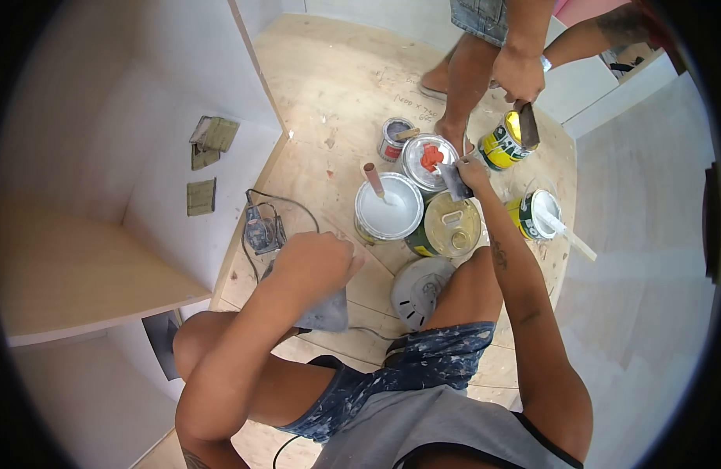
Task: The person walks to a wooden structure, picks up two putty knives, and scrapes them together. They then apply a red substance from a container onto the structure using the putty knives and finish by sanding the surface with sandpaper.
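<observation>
My left hand [317,262] is closed in a fist over a dark grey flat plate [325,311], part of which is hidden under my wrist and forearm. I cannot tell what the fist holds. In my right hand [475,173] is a putty knife [456,184], its grey blade at the edge of a can lid [417,176] that carries red paste [431,157]. Just in front of that stand an open can of white filler [391,209] with a brown-handled tool [373,179] in it, and a closed can with a gold lid [452,225].
Across from me another person's hand [519,74] holds a wide scraper [527,125] over a yellow-labelled can [501,144]. A small can [395,139], a white tub [542,215], a corded sander [262,230] and a round white lid [420,293] are around. Sandpaper pieces [202,198] lie left.
</observation>
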Motion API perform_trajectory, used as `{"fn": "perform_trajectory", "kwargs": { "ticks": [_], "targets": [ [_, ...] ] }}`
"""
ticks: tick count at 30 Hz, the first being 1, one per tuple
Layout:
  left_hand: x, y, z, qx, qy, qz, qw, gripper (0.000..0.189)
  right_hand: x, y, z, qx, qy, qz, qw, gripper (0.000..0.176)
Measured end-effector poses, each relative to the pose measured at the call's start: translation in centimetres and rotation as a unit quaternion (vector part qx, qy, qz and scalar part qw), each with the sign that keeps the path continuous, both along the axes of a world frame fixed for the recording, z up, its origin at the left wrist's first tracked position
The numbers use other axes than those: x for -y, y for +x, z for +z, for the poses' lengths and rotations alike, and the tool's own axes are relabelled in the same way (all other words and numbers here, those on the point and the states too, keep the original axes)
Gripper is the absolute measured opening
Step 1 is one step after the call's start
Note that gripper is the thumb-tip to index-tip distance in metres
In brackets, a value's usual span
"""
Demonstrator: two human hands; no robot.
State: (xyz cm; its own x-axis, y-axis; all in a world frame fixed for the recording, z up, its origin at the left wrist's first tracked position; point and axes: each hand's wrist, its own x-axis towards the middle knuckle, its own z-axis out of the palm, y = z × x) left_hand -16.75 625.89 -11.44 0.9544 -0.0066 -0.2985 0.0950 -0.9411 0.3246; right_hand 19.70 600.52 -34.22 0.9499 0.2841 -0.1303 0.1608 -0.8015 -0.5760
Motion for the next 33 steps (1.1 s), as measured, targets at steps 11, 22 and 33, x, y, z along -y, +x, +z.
{"fn": "perform_trajectory", "kwargs": {
  "ticks": [11, 22, 33],
  "targets": [
    [1.3, -0.2, -0.1, 0.028, -0.016, -0.066, 0.997, 0.041, -0.7, -2.6, 4.7, 0.109, -0.133, 0.040, 0.984, 0.026],
    [1.7, 0.1, 0.0, -0.004, -0.023, -0.065, 0.998, 0.043, 10.2, -11.8, 5.9, 0.064, 0.018, 0.130, 0.989, 0.016],
    [2.8, 1.5, 0.6, -0.010, -0.025, -0.013, 1.000, 0.055, 7.8, -6.2, 7.3, 0.005, -0.044, 0.032, 0.999, 0.036]
  ]
}}
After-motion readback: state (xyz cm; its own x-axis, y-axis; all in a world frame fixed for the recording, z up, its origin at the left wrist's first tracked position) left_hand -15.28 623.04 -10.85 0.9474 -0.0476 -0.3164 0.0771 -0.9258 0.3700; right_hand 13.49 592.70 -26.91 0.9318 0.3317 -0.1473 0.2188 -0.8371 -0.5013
